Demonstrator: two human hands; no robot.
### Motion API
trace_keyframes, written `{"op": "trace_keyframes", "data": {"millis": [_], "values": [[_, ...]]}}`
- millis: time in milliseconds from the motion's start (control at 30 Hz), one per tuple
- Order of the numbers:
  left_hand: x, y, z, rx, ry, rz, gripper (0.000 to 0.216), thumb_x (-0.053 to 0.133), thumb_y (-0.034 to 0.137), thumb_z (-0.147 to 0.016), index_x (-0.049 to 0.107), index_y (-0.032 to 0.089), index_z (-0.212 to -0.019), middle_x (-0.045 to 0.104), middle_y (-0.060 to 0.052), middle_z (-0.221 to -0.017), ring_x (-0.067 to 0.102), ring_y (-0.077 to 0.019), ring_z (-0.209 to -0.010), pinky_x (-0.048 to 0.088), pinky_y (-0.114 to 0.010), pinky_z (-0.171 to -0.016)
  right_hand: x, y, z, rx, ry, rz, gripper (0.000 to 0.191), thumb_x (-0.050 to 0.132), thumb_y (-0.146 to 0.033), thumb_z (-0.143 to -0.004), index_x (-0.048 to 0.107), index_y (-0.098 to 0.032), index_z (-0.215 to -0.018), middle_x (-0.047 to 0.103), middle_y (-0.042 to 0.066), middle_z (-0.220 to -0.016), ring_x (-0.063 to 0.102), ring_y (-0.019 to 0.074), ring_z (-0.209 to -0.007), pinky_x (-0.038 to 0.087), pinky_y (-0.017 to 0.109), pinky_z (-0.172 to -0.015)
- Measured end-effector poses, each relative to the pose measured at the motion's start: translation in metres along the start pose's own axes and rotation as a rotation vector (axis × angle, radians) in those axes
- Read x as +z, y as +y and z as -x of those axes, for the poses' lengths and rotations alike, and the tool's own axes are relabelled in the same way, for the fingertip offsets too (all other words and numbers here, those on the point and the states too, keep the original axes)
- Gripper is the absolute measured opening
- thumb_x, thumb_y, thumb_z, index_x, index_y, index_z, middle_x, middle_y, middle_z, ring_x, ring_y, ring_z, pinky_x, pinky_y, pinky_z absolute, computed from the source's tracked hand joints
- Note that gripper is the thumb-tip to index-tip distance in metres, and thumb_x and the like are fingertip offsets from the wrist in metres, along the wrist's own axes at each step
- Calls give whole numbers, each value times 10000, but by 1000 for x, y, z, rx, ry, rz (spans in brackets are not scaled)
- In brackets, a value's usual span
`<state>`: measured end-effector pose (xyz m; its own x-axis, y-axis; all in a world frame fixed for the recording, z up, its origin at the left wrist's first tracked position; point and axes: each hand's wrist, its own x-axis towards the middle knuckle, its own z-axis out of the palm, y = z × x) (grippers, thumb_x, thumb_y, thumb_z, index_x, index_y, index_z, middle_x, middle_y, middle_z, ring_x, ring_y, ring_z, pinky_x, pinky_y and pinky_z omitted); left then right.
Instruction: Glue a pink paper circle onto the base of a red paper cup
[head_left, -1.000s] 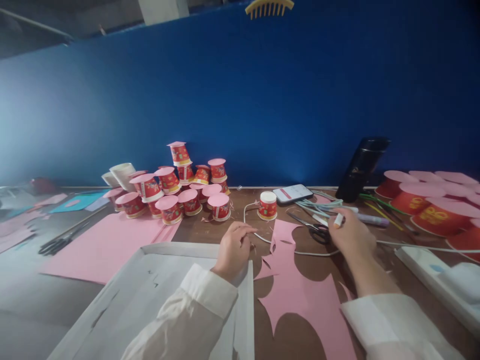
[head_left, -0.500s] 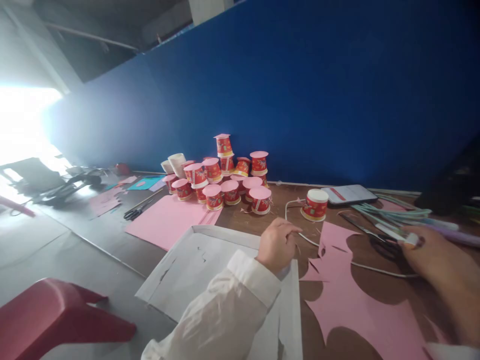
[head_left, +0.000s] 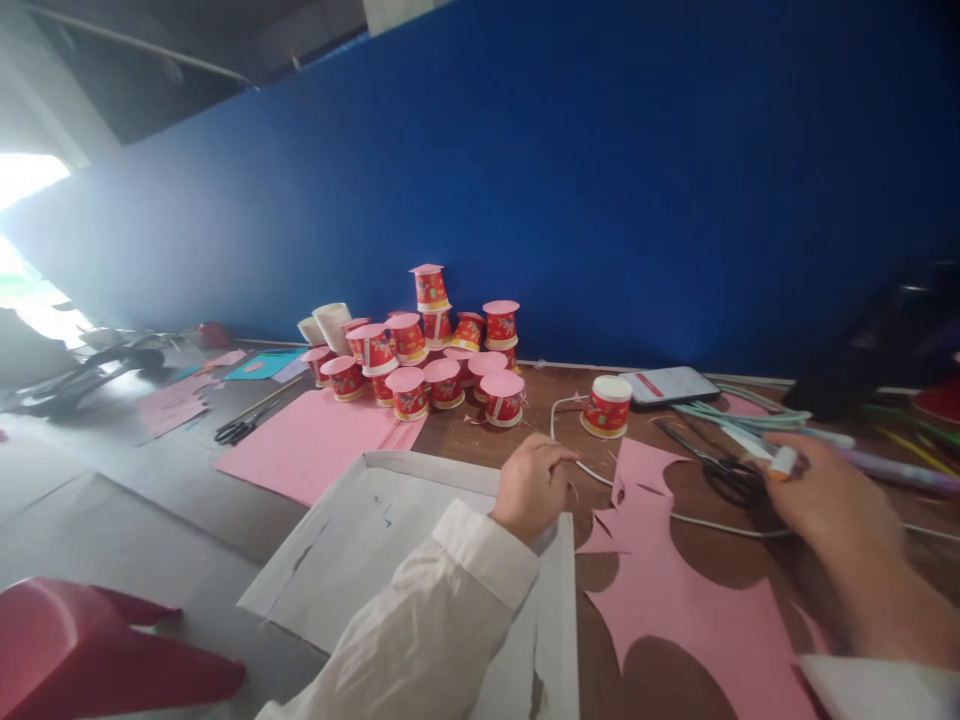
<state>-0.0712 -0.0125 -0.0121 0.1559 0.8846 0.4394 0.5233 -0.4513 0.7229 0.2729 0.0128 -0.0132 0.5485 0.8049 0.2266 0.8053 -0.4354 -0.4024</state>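
Observation:
My left hand (head_left: 532,488) rests at the right edge of a white shallow cardboard box lid (head_left: 300,550). Its fingers are curled together, and whatever they hold, if anything, is hidden. My right hand (head_left: 836,505), a little blurred, is closed around a small white tube with an orange band (head_left: 784,462) that looks like a glue stick. Just left of it lie black-handled scissors (head_left: 731,482). Between my hands spreads a pink paper sheet with round cut-outs (head_left: 697,580). A red paper cup (head_left: 606,408) stands upside down behind it, its white base bare.
Several red cups with pink paper discs (head_left: 409,395) are grouped and stacked near the blue partition (head_left: 600,180). Pink paper (head_left: 315,450), another pair of scissors (head_left: 236,428), a phone (head_left: 670,386), a white cable (head_left: 727,525) and a red stool (head_left: 97,650) are around.
My view has turned slightly right, so things sit further left in the picture. Both hands keep nearly the same places; my right hand still holds the white tube beside the scissors.

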Motion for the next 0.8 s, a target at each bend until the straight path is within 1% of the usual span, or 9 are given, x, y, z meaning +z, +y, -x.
{"op": "trace_keyframes", "data": {"millis": [33, 100, 167, 300, 533, 700, 800], "values": [[0, 0, 0, -5, 1, -1, 363, 529, 27, -841, 811, 204, -984, 747, -76, -1049, 705, -193, -1001, 567, -307, -945, -6, -6, 5, 27, -39, 1, 426, 589, -447, -838, 715, -336, -1230, 759, 160, -1131, 698, 339, -828, 459, 437, -674], [-1, 1, 0, -8, 0, 1, 360, 526, 27, -845, 810, 207, -976, 750, -73, -1042, 706, -192, -1001, 567, -308, -937, -15, -16, 14, 26, -65, -35, 458, 580, -449, -864, 690, -318, -1289, 753, 158, -1183, 705, 357, -928, 461, 439, -727], [-1, 2, 0, 4, -1, 1, 364, 524, 21, -839, 807, 209, -968, 751, -69, -1032, 707, -190, -992, 566, -308, -930, -19, -22, 19, 21, -69, -66, 452, 567, -425, -885, 681, -320, -1309, 757, 144, -1187, 709, 350, -964, 462, 432, -762], [-2, 2, 0, 30, 0, -8, 357, 524, 20, -837, 799, 216, -953, 750, -60, -1016, 708, -188, -983, 565, -307, -924, -20, -23, 22, 21, -75, -80, 450, 554, -448, -903, 694, -321, -1312, 758, 119, -1228, 711, 346, -1022, 474, 431, -813], [-2, 0, 1, 18, -10, -22, 362, 517, 23, -837, 800, 216, -957, 748, -62, -1032, 709, -190, -987, 562, -311, -918, -16, -20, 20, 43, -83, -92, 440, 567, -384, -890, 711, -308, -1299, 773, 118, -1120, 718, 343, -945, 503, 455, -825], [0, 0, 2, 11, -19, -28, 358, 518, 32, -837, 799, 215, -960, 749, -60, -1030, 710, -192, -989, 561, -314, -919, -12, -15, 18, 47, -76, -149, 390, 610, -367, -847, 752, -293, -1203, 773, 127, -1043, 712, 335, -882, 510, 453, -811], [-1, 1, 1, 22, -15, -31, 359, 517, 31, -840, 800, 216, -961, 749, -59, -1023, 712, -188, -975, 564, -306, -902, -11, -13, 18, 54, -38, -227, 355, 640, -368, -820, 768, -279, -1139, 766, 125, -1004, 697, 326, -872, 508, 468, -842]]}}
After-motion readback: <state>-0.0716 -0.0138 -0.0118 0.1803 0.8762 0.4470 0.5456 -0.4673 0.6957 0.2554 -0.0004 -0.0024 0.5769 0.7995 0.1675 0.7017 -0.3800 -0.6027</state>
